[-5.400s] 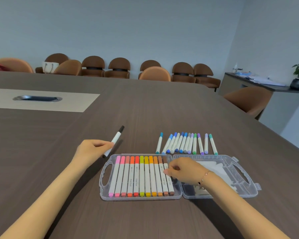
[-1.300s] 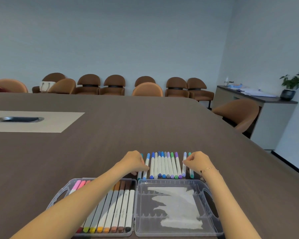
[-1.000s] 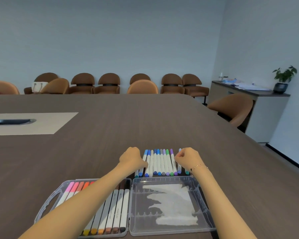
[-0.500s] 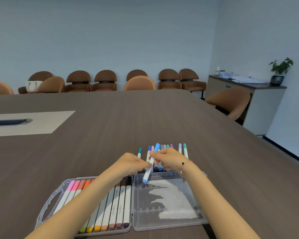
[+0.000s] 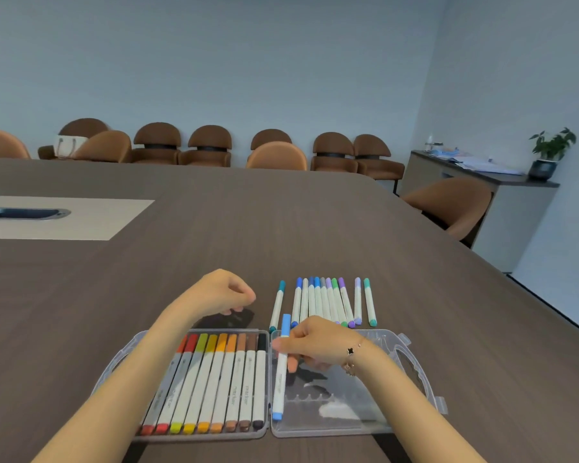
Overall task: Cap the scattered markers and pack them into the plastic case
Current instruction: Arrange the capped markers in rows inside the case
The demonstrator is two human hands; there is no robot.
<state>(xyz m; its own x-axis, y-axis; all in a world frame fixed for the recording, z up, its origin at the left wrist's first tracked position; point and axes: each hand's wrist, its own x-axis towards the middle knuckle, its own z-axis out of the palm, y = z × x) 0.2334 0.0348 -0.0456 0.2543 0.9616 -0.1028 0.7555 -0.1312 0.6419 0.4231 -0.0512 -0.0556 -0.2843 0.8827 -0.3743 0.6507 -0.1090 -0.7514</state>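
The clear plastic case (image 5: 411, 369) lies open on the table in front of me. Its left half holds a row of capped markers (image 5: 228, 382) in red, yellow, orange, brown and black. My right hand (image 5: 311, 345) pinches a light blue marker (image 5: 280, 372) and holds it along the left edge of the case's right half. My left hand (image 5: 221, 292) hovers over the table behind the case, fingers loosely curled, holding nothing. Several capped blue, green and purple markers (image 5: 328, 302) lie in a row on the table behind the case.
The dark wooden table (image 5: 281, 228) stretches far ahead, with a pale inset panel and cable slot (image 5: 24, 213) at the left. Brown chairs (image 5: 208, 148) line the back wall. A sideboard with a potted plant (image 5: 549, 155) stands at the right.
My right hand has carried the light blue marker from the row down onto the case's right half. My left hand has moved left, away from the row.
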